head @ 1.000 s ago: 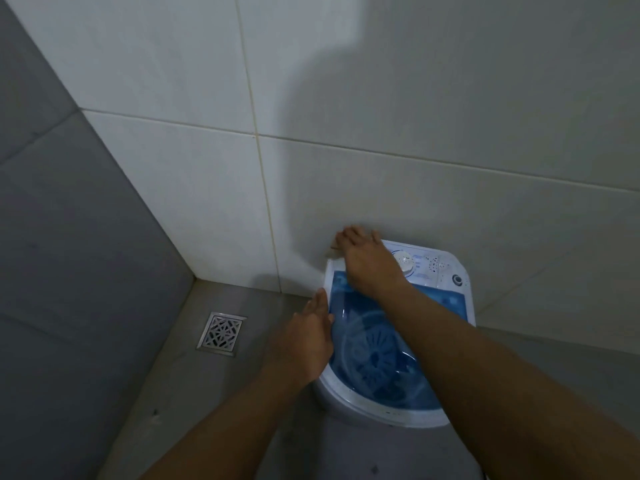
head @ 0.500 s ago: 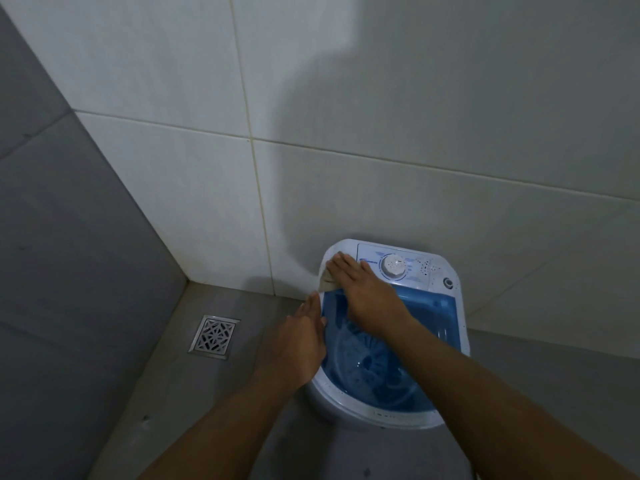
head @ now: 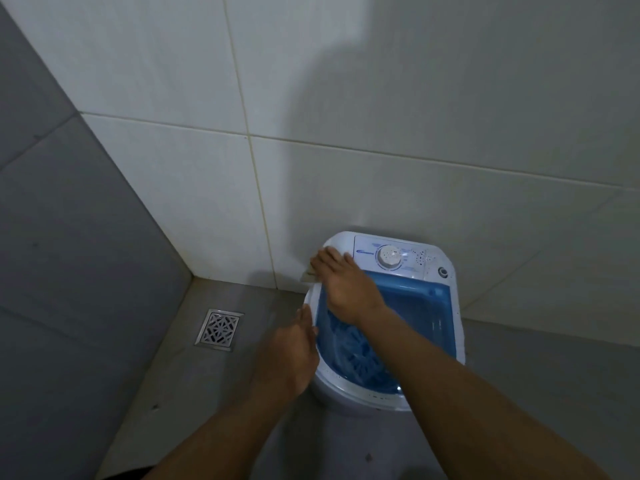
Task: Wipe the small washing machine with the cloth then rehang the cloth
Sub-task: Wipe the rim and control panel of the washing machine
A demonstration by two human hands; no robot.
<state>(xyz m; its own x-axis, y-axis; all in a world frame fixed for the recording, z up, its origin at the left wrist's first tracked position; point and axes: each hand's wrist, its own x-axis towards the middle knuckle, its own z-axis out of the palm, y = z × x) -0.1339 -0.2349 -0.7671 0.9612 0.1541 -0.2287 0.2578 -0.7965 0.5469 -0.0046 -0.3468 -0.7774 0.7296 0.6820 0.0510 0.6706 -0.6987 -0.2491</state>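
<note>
The right hand (head: 349, 289) lies flat with the fingers stretched out and close together, pressing a small pale cloth (head: 309, 274) on the back left corner of the small white washing machine with a blue transparent lid (head: 415, 313). Only a little edge of the cloth shows under the fingertips, so it is pressed under the palm and not pinched. The left hand (head: 294, 355) is open, its fingers straight and together, and it rests against the left outer side of the machine, touching the white rim; it holds nothing. The machine stands on the grey tiled floor (head: 214, 393), close against the white tiled wall (head: 381, 150). Through the blue lid the inside of the tub is seen, with a blue ribbed form in the bottom; what it is exactly cannot be told. On the white control panel at the back there is a round white dial (head: 389, 257) and a small round button (head: 442, 271) further right. Some blue print stands left of the dial, but it is too small to read. A square metal floor drain (head: 219, 329) lies in the floor left of the machine, well apart from it.
</note>
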